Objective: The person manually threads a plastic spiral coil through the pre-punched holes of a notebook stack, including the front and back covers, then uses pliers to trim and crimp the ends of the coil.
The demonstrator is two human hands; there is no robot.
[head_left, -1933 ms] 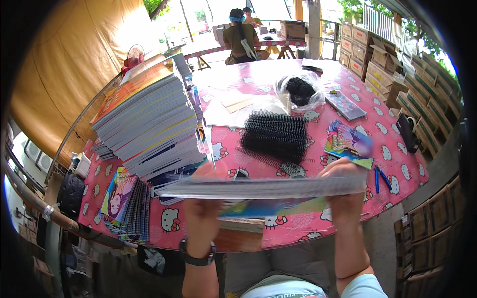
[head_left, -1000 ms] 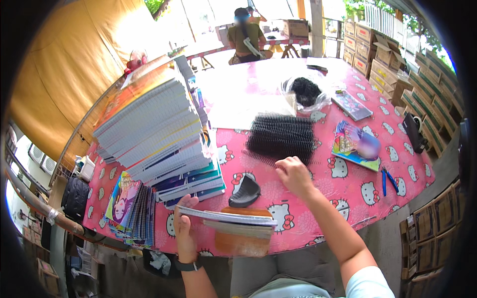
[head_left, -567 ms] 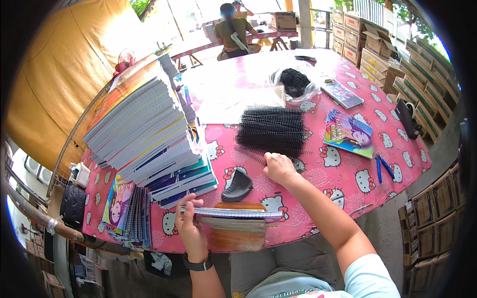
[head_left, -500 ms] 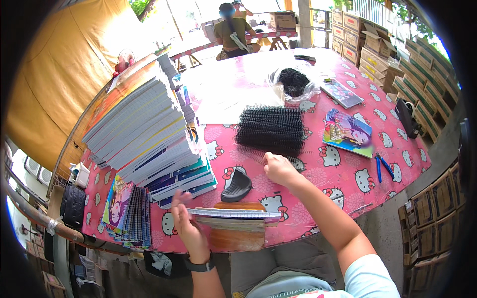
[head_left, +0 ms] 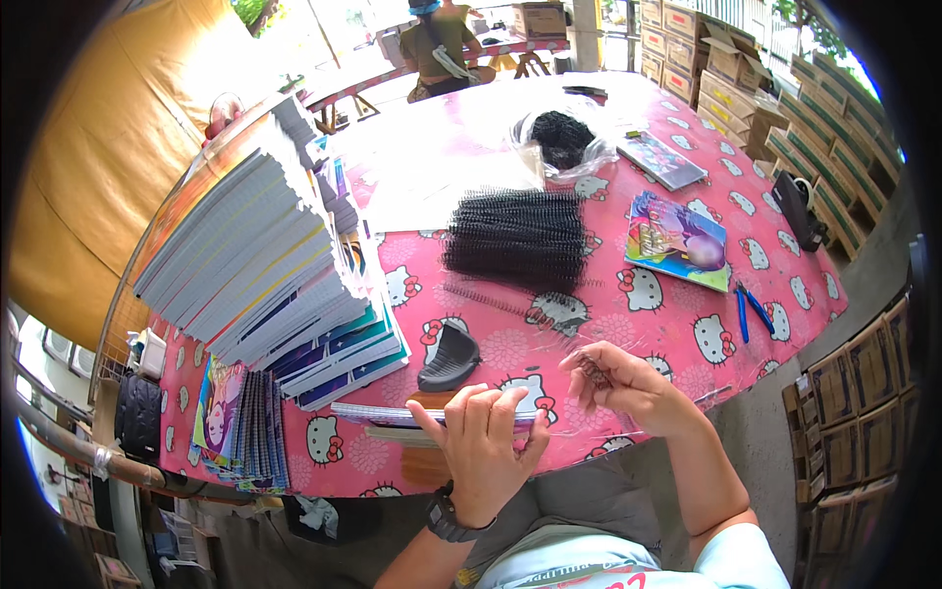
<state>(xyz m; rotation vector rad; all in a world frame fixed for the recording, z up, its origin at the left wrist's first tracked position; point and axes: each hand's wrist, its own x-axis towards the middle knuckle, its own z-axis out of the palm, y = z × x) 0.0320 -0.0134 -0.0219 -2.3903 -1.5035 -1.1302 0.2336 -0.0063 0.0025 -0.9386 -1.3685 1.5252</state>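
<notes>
Right fingers: curled together (head_left: 601,371) round a short dark spiral binding coil (head_left: 593,369); the coil mostly hidden inside the grip, so its length cannot be told.
Right hand: the right hand (head_left: 628,388) raised just above the near table edge, beside the left; forearm running down to the lower right.
Left fingers: spread and pressed (head_left: 481,401) over the near edge of a notebook (head_left: 392,416); thumb out to the left, clamped on the book.
Left hand: the left hand (head_left: 483,447) seen from the back; a dark wristwatch (head_left: 444,514) on the wrist.
Notebook: lying flat at the near edge of the table (head_left: 687,314), partly overhanging it; possibly more sheets under it, the view is too blurred to say.
Near the hands: a black curved tool (head_left: 449,358) just beyond the notebook; a loose coil (head_left: 486,297) further in.
Middle of table: a heap of black binding coils (head_left: 517,239); behind it a clear bag of more coils (head_left: 561,137).
Left side: a tall leaning stack of notebooks (head_left: 255,265); a lower fanned row of bound books (head_left: 240,422) by the near left corner.
Right side: a colourful cover (head_left: 679,240) lying flat; two blue pens (head_left: 750,312) beside it.
Cloth: pink, printed with cartoon cats.
Far off: a person (head_left: 442,39) seated at another table; cartons (head_left: 746,88) stacked at right.
</notes>
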